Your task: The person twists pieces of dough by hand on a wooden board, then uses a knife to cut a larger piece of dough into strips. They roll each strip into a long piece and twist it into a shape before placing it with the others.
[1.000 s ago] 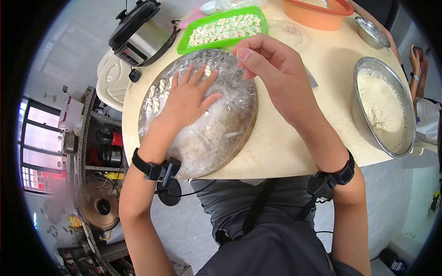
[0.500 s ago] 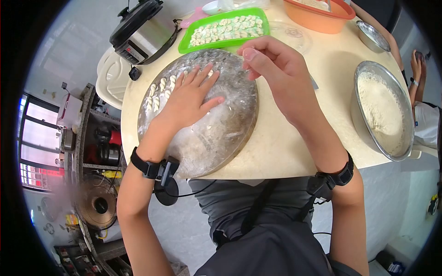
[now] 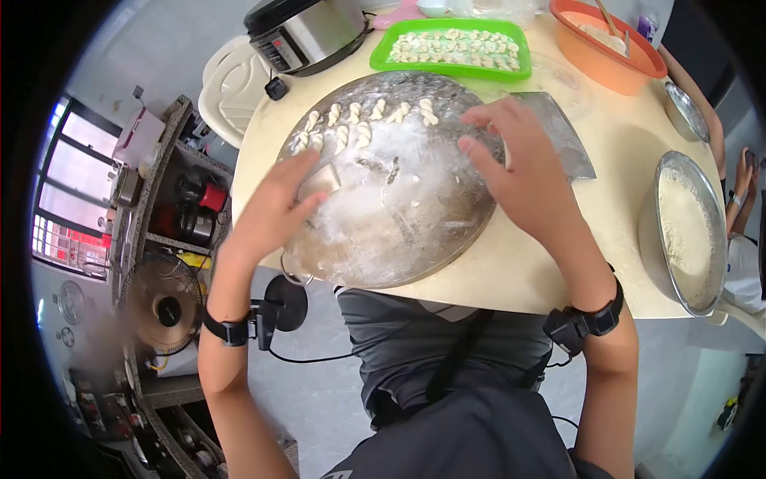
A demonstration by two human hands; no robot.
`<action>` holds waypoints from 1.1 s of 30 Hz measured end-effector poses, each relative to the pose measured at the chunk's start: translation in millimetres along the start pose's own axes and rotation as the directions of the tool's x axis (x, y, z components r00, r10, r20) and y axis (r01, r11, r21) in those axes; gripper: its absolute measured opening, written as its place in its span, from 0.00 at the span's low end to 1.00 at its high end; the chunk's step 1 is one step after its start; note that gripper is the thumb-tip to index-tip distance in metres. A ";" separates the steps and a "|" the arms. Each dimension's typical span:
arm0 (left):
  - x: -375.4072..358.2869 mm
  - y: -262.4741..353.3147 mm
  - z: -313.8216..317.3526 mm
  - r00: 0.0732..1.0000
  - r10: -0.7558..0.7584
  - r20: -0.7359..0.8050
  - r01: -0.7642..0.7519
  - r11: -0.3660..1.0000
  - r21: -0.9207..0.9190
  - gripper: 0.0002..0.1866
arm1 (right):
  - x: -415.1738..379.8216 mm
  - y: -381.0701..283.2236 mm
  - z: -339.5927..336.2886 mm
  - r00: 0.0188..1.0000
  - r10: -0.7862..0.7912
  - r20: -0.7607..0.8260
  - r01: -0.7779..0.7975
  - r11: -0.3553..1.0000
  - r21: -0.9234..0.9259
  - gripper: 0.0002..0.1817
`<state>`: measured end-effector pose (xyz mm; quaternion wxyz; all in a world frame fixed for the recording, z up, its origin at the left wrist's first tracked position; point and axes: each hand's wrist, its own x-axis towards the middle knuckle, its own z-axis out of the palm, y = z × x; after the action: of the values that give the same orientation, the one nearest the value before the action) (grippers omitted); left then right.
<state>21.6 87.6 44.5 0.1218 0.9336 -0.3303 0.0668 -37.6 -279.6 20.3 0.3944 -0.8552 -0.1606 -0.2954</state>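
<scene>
A round floury board (image 3: 423,239) lies in front of me, with several small dough twists (image 3: 365,134) in two rows toward its far left. My left hand (image 3: 275,207) is over the board's left edge, thumb and fingers apart, right beside a flat pale piece of dough (image 3: 321,184). Over the right edge of the board, my right hand (image 3: 523,164) is half curled, with a gap between thumb and fingers and nothing in it. Partly behind that hand lies a broad flat metal blade (image 3: 562,136) on the table.
Beyond the board sits a green tray (image 3: 523,73) of dough twists. An electric cooker (image 3: 307,36) stands at the back left, an orange basin (image 3: 606,72) at the back right. A metal bowl of flour (image 3: 650,231) is to the right. Another person's arm (image 3: 710,112) shows there.
My left hand has left the dough twists and come back to the board's near left, uncovering them. My right hand has lowered toward the board's right edge. The view has shifted.
</scene>
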 end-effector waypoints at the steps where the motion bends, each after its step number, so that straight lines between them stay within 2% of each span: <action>1: -6.0 1.7 10.6 1.000 -0.016 0.009 0.016 1.000 -0.009 0.29 | -3.0 6.4 8.6 0.999 -0.052 0.011 0.053 0.994 -0.100 0.14; 2: -9.5 6.1 19.1 0.999 -0.024 0.022 0.025 0.999 -0.022 0.29 | -6.1 12.2 12.5 0.995 -0.097 0.026 0.100 0.974 -0.204 0.15; 3: -12.5 11.9 25.9 0.997 -0.050 -0.063 0.046 0.996 -0.073 0.27 | -7.0 17.7 11.8 0.998 -0.057 0.014 0.059 0.973 -0.223 0.16; 5: -12.4 14.4 31.3 0.993 -0.078 -0.090 0.068 0.992 -0.102 0.26 | -3.9 28.0 4.2 1.000 0.016 -0.016 -0.019 0.964 -0.265 0.18; 7: -11.0 19.3 33.7 0.982 -0.069 -0.174 0.056 0.995 -0.083 0.25 | -6.3 34.5 -13.5 0.995 0.098 0.013 -0.077 0.847 -0.526 0.22; 8: -10.2 21.8 33.0 0.983 -0.103 -0.151 0.077 0.982 -0.170 0.27 | -6.9 37.7 -21.4 0.990 0.137 0.024 -0.090 0.765 -0.638 0.24; 9: -9.7 22.5 30.4 0.982 -0.139 -0.125 0.104 0.962 -0.251 0.28 | -10.7 38.3 -26.6 0.956 0.284 0.075 -0.154 0.701 -0.697 0.26; 11: -11.0 23.9 27.7 0.975 -0.208 -0.072 0.168 0.914 -0.369 0.30 | -22.5 36.4 -33.7 0.819 0.559 0.128 -0.242 0.539 -0.807 0.30; 14: -8.9 33.7 31.0 0.958 -0.286 0.005 0.252 0.838 -0.484 0.29 | -32.5 38.1 -39.6 0.757 0.644 0.115 -0.243 0.441 -0.864 0.32; 16: -10.3 45.9 31.6 0.949 -0.314 0.029 0.278 0.791 -0.545 0.26 | -36.1 40.2 -43.3 0.752 0.654 0.089 -0.293 0.451 -0.843 0.31; 20: -22.3 62.7 32.9 0.945 -0.322 -0.054 0.276 0.876 -0.397 0.23 | -33.5 35.0 -47.0 0.708 0.702 0.074 -0.345 0.436 -0.831 0.29; 22: -31.5 65.1 37.7 0.940 -0.315 -0.129 0.257 0.906 -0.337 0.21 | -37.8 35.9 -50.1 0.732 0.677 0.077 -0.339 0.460 -0.820 0.30; 25: -49.7 56.6 51.8 0.940 -0.076 -0.332 0.017 0.984 -0.178 0.22 | -47.6 55.0 -59.7 0.803 0.585 0.112 -0.299 0.559 -0.773 0.31; 26: -54.7 58.4 52.2 0.949 -0.043 -0.312 -0.001 0.990 -0.141 0.23 | -51.2 61.8 -64.1 0.829 0.545 0.126 -0.278 0.598 -0.752 0.31; 28: -61.1 64.9 51.7 0.961 0.011 -0.276 -0.032 0.997 -0.071 0.25 | -44.5 52.1 -76.1 0.715 0.690 0.115 -0.544 0.652 -0.528 0.34; 29: -63.3 65.0 53.1 0.958 0.031 -0.284 -0.053 0.996 -0.068 0.27 | -42.5 47.4 -80.9 0.647 0.751 0.132 -0.659 0.638 -0.398 0.37; 32: -65.2 61.8 57.2 0.946 0.088 -0.313 -0.117 0.990 -0.076 0.30 | -57.3 50.8 -87.6 0.697 0.716 -0.037 -0.713 0.688 -0.136 0.33; 33: -64.5 60.5 59.4 0.942 0.096 -0.321 -0.133 0.987 -0.094 0.30 | -58.5 38.2 -84.3 0.681 0.723 -0.118 -0.731 0.679 -0.059 0.33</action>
<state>-63.9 64.7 -14.8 0.2221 0.8816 -0.3635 0.2032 -95.4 -371.3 4.6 0.4417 -0.8541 0.2244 -0.1583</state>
